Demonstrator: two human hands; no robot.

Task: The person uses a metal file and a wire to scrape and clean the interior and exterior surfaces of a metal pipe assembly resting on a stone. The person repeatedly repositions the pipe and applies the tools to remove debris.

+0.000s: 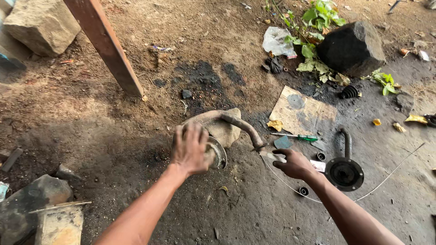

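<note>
Head view, looking down: the left hand (190,149) is spread palm-down over the round flanged end of a rusty bent pipe (240,124), its fingers (184,135) curled over the rim, seemingly so that the part is pinned against the dirt and kept from rolling. The pipe's curved neck runs away from those fingers, over a pale stone (225,129) on which it is propped, and ends just beyond the right hand's fingertips. The right hand (296,164) is held low above the ground, fingers (280,164) half-curled and narrow; a pale scrap (272,157) lies at their tips, but whether it is pinched cannot be told. A thin wire (386,179) curves under that wrist. Just past the fingers a green-handled screwdriver (297,136) is laid within reach, on the edge of a stained piece of cardboard (304,113). To the outside of the right forearm, a black round fitting with a short pipe (345,171) rests flat. Farther out stand a dark rock (352,47), green leaves (320,16) and a leaning wooden plank (106,45).
</note>
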